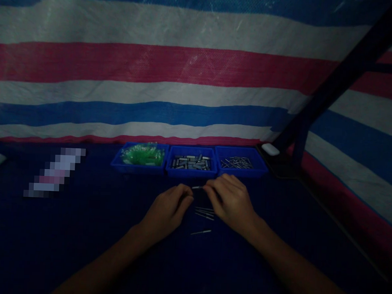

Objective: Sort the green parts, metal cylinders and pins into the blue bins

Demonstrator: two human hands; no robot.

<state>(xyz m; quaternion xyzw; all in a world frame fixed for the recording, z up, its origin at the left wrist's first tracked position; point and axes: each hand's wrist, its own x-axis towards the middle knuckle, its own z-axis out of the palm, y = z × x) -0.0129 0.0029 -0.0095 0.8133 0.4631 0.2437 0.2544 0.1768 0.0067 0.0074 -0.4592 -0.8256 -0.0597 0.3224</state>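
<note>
My right hand (231, 198) pinches a small silver metal piece (197, 188) between thumb and fingertips. Just to the left, my left hand (172, 204) is closed in a pinch, its fingertips close to the piece's free end; what they hold is too small and dark to make out. On the table below the hands lie several thin metal pins (205, 213), roughly side by side. Nearer to me rests a single pin with a thicker end (201, 232).
Behind my hands stand three blue bins in a row: one with green items in clear plastic (142, 154), one with short metal sleeves (191, 162), one with thin metal pins (237, 162). A white rounded object (270, 149) sits at back right. A striped sheet (173, 66) hangs behind.
</note>
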